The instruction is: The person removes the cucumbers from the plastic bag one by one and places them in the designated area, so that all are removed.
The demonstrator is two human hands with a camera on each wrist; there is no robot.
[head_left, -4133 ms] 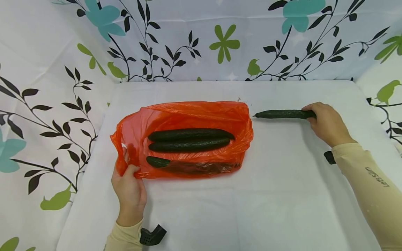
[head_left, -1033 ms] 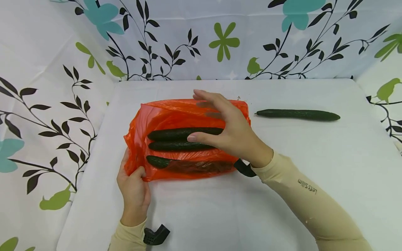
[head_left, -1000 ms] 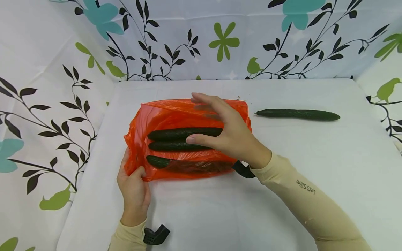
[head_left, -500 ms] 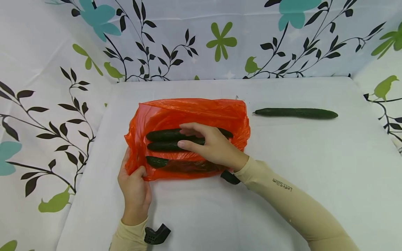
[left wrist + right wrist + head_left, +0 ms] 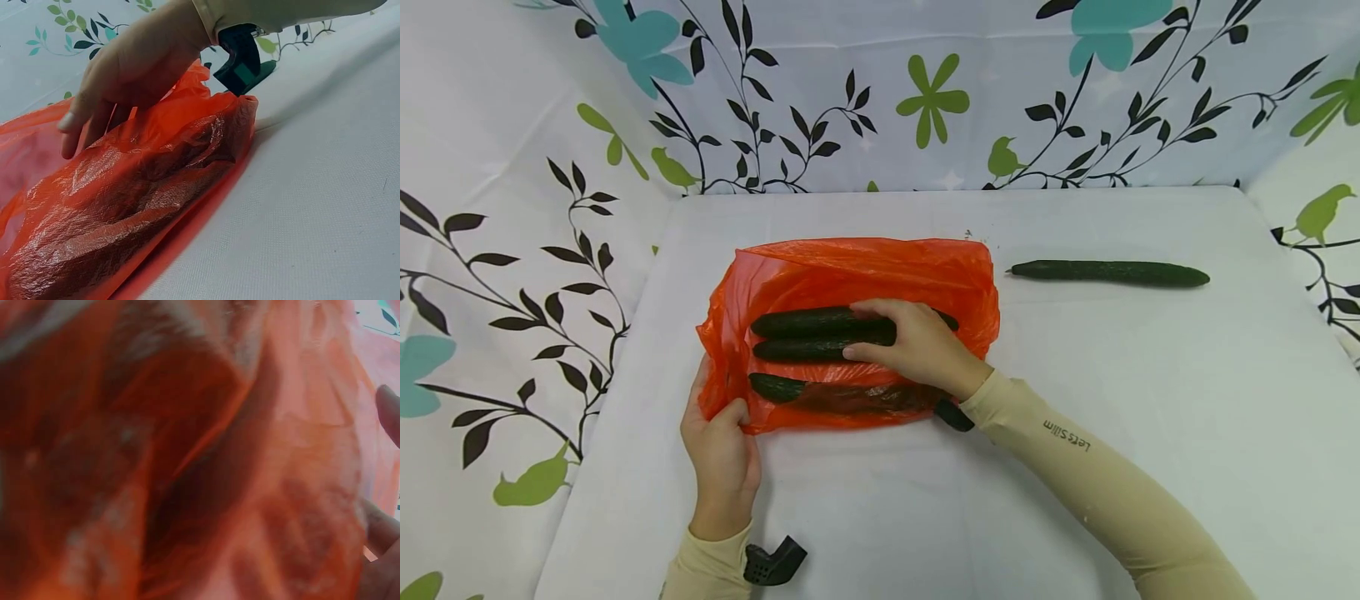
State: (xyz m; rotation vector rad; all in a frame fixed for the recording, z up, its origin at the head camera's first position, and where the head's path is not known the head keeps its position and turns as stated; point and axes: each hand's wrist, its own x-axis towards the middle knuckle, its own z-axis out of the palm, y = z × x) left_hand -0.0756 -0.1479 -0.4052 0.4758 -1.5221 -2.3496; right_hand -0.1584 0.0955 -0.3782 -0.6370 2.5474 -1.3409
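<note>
A red plastic bag (image 5: pixel 865 267) lies spread on the table, its opening showing several dark green cucumbers. My left hand (image 5: pixel 722 467) holds the bag's left edge, thumb on top and fingers behind the film; in the left wrist view the hand (image 5: pixel 140 69) hangs over the crumpled bag (image 5: pixel 119 206). Across the far cucumber (image 5: pixel 793 322) and the middle cucumber (image 5: pixel 793 350), which lie side by side, my right hand (image 5: pixel 925 350) grips with thumb on the near side and fingers over the far side. A nearer cucumber (image 5: pixel 775 387) is mostly under red film. Blurred bag film (image 5: pixel 300 437) fills the right wrist view.
Right of the bag, a single cucumber (image 5: pixel 1108 272) lies on the white table (image 5: pixel 1075 500). A patterned cloth (image 5: pixel 820 92) hangs behind the table and at both sides. Black devices sit at both wrists, the left one (image 5: pixel 775 560) plainly visible.
My right hand let go of a cucumber on the table at right, moved left over the bag and came down onto the two cucumbers. The left hand kept hold of the bag.
</note>
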